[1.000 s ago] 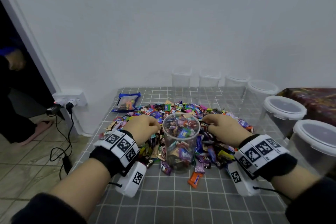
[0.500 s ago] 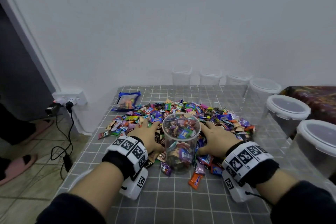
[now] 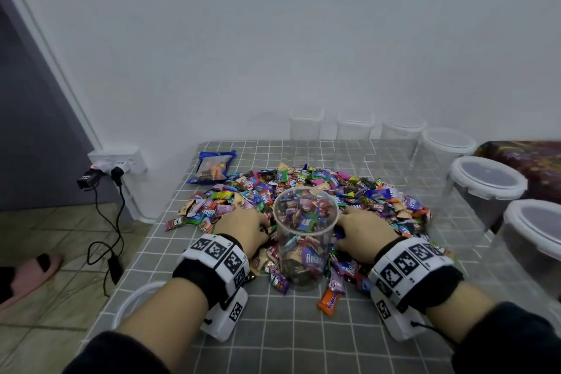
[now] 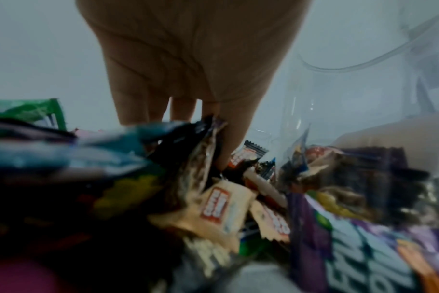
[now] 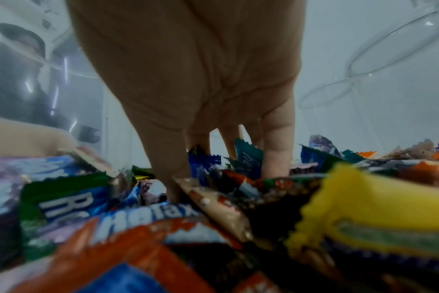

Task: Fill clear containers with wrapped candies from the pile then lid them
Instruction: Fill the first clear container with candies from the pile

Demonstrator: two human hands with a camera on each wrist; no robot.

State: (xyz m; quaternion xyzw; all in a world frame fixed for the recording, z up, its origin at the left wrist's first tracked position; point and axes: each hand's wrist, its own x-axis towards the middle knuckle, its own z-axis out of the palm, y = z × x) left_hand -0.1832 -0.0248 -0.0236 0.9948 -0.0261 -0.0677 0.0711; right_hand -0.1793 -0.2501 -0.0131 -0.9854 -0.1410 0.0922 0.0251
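A clear round container (image 3: 305,252), well filled with wrapped candies, stands upright on the grey checked table (image 3: 303,343) at the near edge of the candy pile (image 3: 379,194). My left hand (image 3: 243,228) is just left of it and my right hand (image 3: 362,231) just right of it, both knuckles-up with fingers dug into the pile. In the left wrist view my left hand (image 4: 193,59) has wrappers caught between thumb and fingers beside the container wall (image 4: 364,99). In the right wrist view my right hand (image 5: 188,69) pinches wrappers the same way.
Several empty lidded clear containers (image 3: 485,182) line the back and right side of the table. A blue snack bag (image 3: 212,167) lies at the back left. A white lid ring (image 3: 133,300) sits near the left edge. A loose orange candy (image 3: 329,300) lies in front.
Both hands have drawn back from the far part of the pile to the container's sides, closer to me, and sunk into the candies. The container has stayed put.
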